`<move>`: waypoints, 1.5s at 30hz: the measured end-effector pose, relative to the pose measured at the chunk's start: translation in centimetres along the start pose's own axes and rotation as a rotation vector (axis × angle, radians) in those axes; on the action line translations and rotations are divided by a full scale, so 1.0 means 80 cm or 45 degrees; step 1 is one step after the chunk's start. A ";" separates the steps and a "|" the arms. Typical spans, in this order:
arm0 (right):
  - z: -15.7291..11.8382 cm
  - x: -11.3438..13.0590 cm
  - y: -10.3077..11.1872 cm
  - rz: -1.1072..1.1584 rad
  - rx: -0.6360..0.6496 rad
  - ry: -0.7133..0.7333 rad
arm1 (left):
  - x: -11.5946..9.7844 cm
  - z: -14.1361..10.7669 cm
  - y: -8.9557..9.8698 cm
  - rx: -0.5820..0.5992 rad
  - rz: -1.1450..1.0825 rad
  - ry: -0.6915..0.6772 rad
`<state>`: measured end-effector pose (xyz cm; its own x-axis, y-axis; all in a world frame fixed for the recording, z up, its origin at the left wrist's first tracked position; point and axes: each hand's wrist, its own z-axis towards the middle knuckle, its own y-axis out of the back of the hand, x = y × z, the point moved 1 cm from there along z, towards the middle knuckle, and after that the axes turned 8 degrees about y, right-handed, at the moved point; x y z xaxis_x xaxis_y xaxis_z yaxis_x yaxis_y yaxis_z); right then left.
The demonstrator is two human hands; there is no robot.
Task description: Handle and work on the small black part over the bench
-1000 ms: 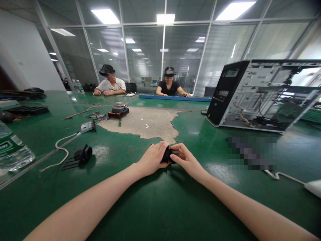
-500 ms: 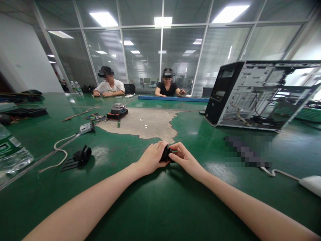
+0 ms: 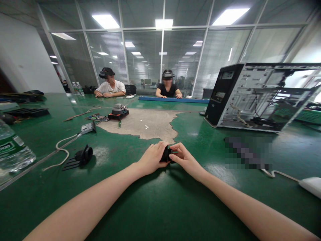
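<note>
A small black part (image 3: 165, 154), its kind unclear, is held between my two hands above the green table (image 3: 160, 204). My left hand (image 3: 153, 154) wraps around it from the left, fingers over the top and thumb below. From the other side, my right hand (image 3: 184, 155) pinches its right end with bent fingers. Much of the part is covered by my fingers. A black plastic piece with a round opening and flat prongs (image 3: 81, 156) lies on the table to the left of my hands.
An opened computer case (image 3: 250, 97) stands at the right. A water bottle (image 3: 15, 147) is at the left edge. A metal bracket (image 3: 87, 127), a white cable (image 3: 60, 145) and a heatsink fan (image 3: 119, 111) lie left of centre. Two people (image 3: 168, 88) sit across the table.
My hands and the black part have hardly moved. The view has shifted slightly. The hand of the person in black across the table has lowered to the table.
</note>
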<state>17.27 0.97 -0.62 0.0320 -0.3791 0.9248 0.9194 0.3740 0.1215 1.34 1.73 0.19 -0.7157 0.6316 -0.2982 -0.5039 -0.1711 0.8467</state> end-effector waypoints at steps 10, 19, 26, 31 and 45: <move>-0.003 0.003 -0.002 0.031 0.052 0.061 | 0.001 0.001 0.000 0.011 0.053 0.000; -0.003 0.000 0.011 -0.145 -0.241 -0.057 | 0.003 0.000 -0.001 0.005 0.022 0.010; 0.017 -0.008 0.003 -0.036 0.014 -0.069 | 0.000 -0.001 -0.002 0.002 0.007 -0.009; 0.014 -0.001 0.001 -0.119 0.060 -0.061 | -0.002 -0.002 0.000 0.032 0.014 -0.023; 0.007 -0.007 -0.005 -0.287 0.026 0.060 | -0.001 -0.002 -0.002 0.008 0.027 -0.020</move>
<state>16.69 1.52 -0.99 -0.1549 -0.4939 0.8556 0.8974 0.2918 0.3310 1.39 1.58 0.01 -0.7185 0.6397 -0.2730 -0.4854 -0.1801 0.8556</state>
